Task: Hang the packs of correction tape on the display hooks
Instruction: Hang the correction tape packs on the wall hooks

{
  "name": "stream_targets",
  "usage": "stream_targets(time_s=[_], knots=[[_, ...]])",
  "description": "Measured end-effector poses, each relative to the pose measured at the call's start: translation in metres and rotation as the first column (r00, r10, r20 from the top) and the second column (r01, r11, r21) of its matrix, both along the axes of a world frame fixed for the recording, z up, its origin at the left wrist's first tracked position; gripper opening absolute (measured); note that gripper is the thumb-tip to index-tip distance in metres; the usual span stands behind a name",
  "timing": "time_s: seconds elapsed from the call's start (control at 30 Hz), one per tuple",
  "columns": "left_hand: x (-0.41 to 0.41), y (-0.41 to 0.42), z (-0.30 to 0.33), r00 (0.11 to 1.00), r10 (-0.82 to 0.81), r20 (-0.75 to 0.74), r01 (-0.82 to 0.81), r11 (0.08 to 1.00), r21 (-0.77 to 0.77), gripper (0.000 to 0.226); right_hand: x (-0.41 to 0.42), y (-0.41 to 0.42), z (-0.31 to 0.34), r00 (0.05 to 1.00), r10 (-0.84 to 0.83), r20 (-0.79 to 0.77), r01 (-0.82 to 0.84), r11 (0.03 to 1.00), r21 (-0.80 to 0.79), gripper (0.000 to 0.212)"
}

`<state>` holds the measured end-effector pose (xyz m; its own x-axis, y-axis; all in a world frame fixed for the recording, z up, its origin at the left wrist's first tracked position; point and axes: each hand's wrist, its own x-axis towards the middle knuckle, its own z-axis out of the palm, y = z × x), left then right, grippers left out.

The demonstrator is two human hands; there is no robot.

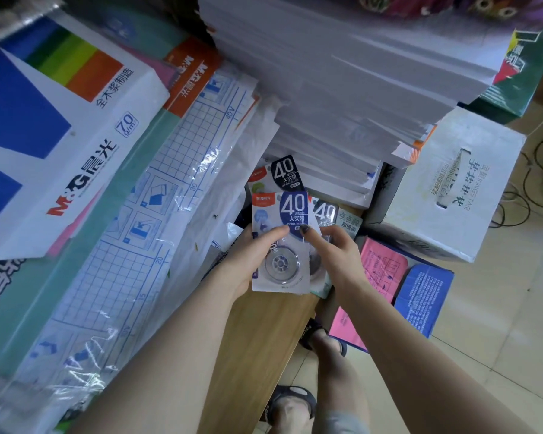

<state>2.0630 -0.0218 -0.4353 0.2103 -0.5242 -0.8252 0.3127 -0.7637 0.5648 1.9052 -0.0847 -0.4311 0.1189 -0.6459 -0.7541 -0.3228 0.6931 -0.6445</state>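
Three packs (295,208), each marked 40: one blue, two black. My left hand (251,258) and right hand (339,255) both pinch them.

**Stationery stock piled around a wooden desk**

A tall stack of white paper (342,89) leans over the wooden desk (264,339). At left a white M&G paper ream (44,136) lies over plastic-wrapped blue-gridded film (170,198). To the right a white tea bag (452,198) stands on the tiled floor (499,339), with pink packs (380,270) and a blue pack (423,299) beside it.
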Motion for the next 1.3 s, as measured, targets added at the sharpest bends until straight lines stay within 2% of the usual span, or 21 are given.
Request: stream_targets(time_s=[0.1, 0.2, 0.27, 0.4, 0.5, 0.63, 0.73, 0.83, 0.93, 1.03, 1.17, 1.3], knots=[[-0.001, 0.008, 0.002, 1.000, -0.011, 0.004, 0.011, 0.999, 0.033, 0.050, 0.001, -0.001, -0.001, 1.000, -0.013, -0.011, 0.013, 1.000, -0.022, 0.043], [-0.003, 0.022, 0.003, 1.000, -0.016, 0.024, 0.015, 0.999, 0.038, 0.044, 0.001, 0.004, 0.003, 0.998, -0.029, 0.056, 0.027, 0.999, 0.037, 0.030], [-0.005, 0.033, 0.008, 0.999, -0.033, 0.033, 0.033, 0.999, 0.029, 0.038, 0.000, 0.009, 0.006, 0.998, -0.025, 0.049, 0.022, 0.998, 0.051, 0.027], [-0.008, 0.059, 0.016, 0.997, -0.056, 0.054, 0.054, 0.998, 0.035, 0.031, -0.006, 0.023, 0.004, 0.998, 0.048, 0.039, -0.050, 0.997, 0.058, 0.026], [-0.013, 0.077, 0.017, 1.000, 0.028, 0.009, -0.028, 0.998, 0.055, 0.032, -0.013, 0.039, 0.006, 0.994, 0.102, 0.044, -0.103, 0.994, 0.043, 0.015], [-0.018, 0.088, 0.018, 0.986, 0.142, -0.086, -0.138, 0.989, 0.057, 0.028, -0.017, 0.058, 0.008, 0.977, 0.211, 0.035, -0.212, 0.977, -0.001, 0.020], [-0.017, 0.094, 0.017, 0.978, 0.163, -0.134, -0.156, 0.986, 0.056, 0.030, -0.019, 0.060, 0.010, 0.968, 0.244, 0.065, -0.247, 0.968, 0.037, 0.020], [-0.014, 0.098, 0.015, 0.984, 0.140, -0.112, -0.135, 0.989, 0.058, 0.042, -0.015, 0.054, 0.018, 0.962, 0.220, 0.159, -0.239, 0.965, 0.107, 0.007], [-0.015, 0.098, 0.018, 0.990, 0.111, -0.090, -0.109, 0.994, 0.029, 0.056, -0.008, 0.050, 0.019, 0.965, 0.194, 0.175, -0.223, 0.960, 0.167, 0.030], [-0.016, 0.096, 0.022, 0.994, 0.083, -0.076, -0.083, 0.997, 0.001, 0.051, -0.004, 0.049, 0.018, 0.961, 0.269, 0.071, -0.275, 0.957, 0.096, 0.028], [-0.018, 0.098, 0.028, 0.986, 0.115, -0.118, -0.118, 0.993, -0.020, 0.032, -0.009, 0.045, 0.015, 0.958, 0.282, 0.062, -0.285, 0.957, 0.055, 0.029], [-0.024, 0.103, 0.039, 0.968, 0.171, -0.185, -0.175, 0.985, -0.004, 0.024, -0.022, 0.043, 0.022, 0.908, 0.420, -0.001, -0.419, 0.907, 0.050, 0.034]])
